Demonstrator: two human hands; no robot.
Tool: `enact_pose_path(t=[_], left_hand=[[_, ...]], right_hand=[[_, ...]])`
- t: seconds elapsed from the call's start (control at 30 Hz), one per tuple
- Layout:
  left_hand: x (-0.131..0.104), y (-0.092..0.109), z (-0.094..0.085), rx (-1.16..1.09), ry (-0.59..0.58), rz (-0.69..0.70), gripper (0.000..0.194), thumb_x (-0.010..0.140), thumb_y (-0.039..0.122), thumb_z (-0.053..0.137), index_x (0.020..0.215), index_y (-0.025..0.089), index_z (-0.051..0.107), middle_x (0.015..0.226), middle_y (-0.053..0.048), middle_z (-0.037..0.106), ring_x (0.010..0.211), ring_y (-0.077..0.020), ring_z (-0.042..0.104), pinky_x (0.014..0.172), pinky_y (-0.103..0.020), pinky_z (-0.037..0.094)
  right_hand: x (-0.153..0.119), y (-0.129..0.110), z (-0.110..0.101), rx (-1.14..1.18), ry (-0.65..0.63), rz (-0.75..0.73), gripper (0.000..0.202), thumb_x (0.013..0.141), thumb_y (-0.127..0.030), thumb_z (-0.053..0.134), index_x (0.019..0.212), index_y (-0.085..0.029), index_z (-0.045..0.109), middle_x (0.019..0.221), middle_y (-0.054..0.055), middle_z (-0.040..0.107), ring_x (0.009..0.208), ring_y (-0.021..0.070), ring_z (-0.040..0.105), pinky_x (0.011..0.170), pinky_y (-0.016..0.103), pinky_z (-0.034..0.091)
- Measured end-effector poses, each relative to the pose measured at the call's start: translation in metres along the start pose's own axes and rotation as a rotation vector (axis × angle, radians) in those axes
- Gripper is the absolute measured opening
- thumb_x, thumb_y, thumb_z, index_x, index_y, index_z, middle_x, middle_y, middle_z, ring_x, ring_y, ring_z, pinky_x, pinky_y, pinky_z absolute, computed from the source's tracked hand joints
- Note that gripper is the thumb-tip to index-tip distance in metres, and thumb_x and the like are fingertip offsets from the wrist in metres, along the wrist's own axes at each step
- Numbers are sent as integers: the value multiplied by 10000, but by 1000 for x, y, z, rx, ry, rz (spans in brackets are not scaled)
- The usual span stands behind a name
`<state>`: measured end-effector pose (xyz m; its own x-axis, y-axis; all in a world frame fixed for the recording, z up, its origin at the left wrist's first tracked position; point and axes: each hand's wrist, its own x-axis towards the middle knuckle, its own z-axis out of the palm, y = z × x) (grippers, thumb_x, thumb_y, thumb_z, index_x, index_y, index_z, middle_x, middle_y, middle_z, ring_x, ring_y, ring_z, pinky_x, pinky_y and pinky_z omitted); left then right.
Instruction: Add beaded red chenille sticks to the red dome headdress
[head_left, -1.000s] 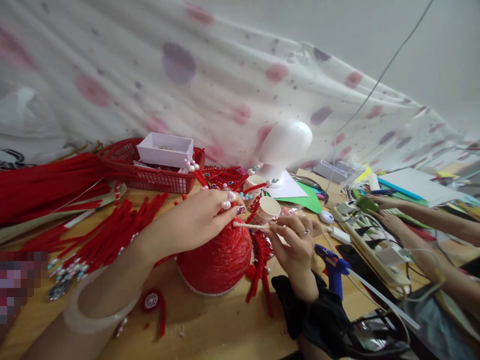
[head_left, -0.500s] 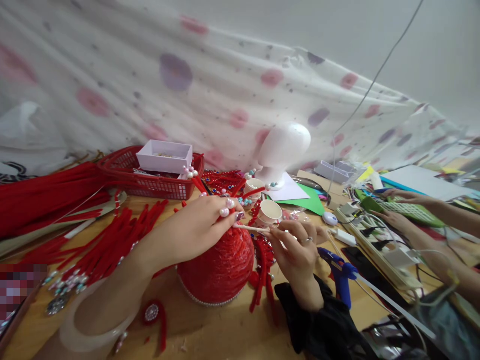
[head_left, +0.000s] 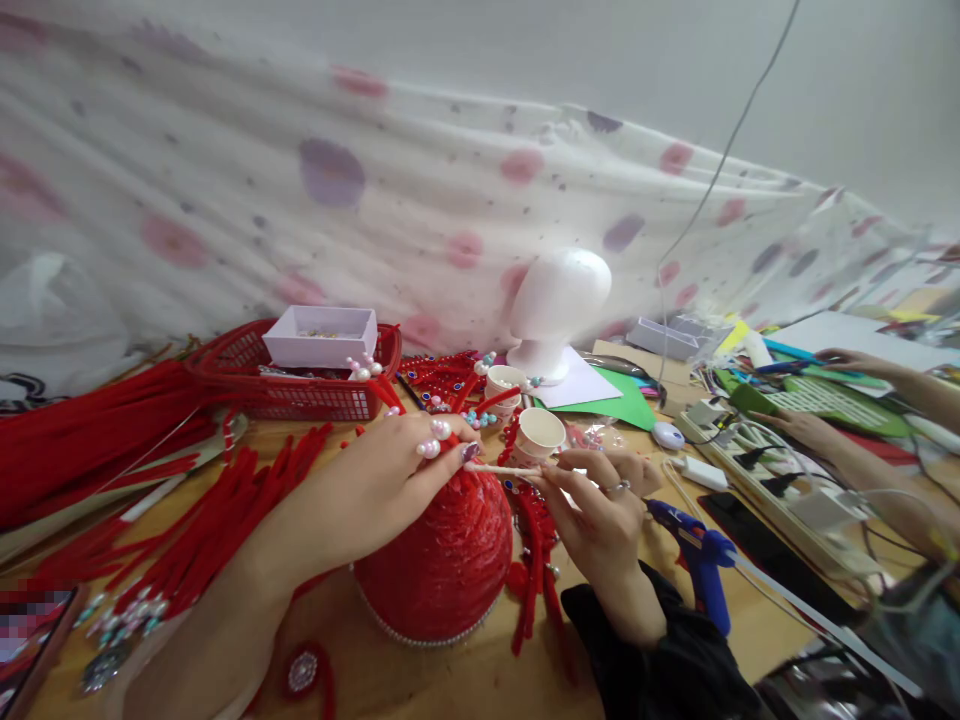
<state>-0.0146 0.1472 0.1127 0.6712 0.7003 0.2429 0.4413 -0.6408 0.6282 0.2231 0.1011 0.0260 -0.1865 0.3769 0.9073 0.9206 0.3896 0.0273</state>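
Your right hand point(head_left: 600, 500) pinches a stick point(head_left: 510, 470), its tip at the top of the dome point(head_left: 442, 565), which stands on the table point(head_left: 420, 685). Your left hand point(head_left: 386, 480) lies over the dome's top; whether it grips anything, I cannot tell. Right of the dome is the glue gun point(head_left: 701, 555); behind it, leftward, the basket point(head_left: 330, 400)

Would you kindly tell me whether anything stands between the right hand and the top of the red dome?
Nothing visible blocks the way: the right hand holds a thin pale stick across the gap towards the top of the red dome, its tip close to the left hand. The nearer paper cup stands beyond the stick.
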Motion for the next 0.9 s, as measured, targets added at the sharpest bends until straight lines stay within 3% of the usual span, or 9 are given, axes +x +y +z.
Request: enact_pose_path(t=[0.2, 0.37, 0.6, 0.9], left_hand=[[1, -3, 1, 6, 18, -19, 286, 993, 287, 425, 1124, 276, 679, 1139, -7, 724, 1078, -190, 639, 988, -355, 445], [0, -3, 2, -9, -2, -44, 295, 994, 308, 425, 1143, 280, 678, 1167, -12, 719, 1087, -195, 634, 997, -381, 445], [1, -2, 1, -14, -7, -23, 301, 998, 311, 413, 1105, 259, 689, 1145, -31, 722, 1054, -205, 644, 984, -396, 456], [3, -3, 1, -9, 8, -19, 296, 989, 314, 421, 1109, 267, 687, 1133, -28, 725, 1069, -220, 645, 984, -405, 467]], right_hand=[[3, 0, -1, 34, -19, -31, 113, 887, -144, 667, 855, -252, 658, 821, 31, 677, 788, 222, 518, 736, 383, 384], [2, 0, -3, 30, 36, 29, 97, 883, -155, 684, 869, -247, 658, 813, 34, 661, 760, 211, 503, 700, 366, 398], [2, 2, -3, 96, -47, -1, 103, 881, -147, 681, 837, -239, 663, 810, 37, 668, 814, 223, 490, 715, 356, 408], [0, 1, -2, 79, -10, 29, 79, 880, -184, 704, 854, -249, 667, 808, 30, 667, 784, 221, 496, 740, 386, 387]])
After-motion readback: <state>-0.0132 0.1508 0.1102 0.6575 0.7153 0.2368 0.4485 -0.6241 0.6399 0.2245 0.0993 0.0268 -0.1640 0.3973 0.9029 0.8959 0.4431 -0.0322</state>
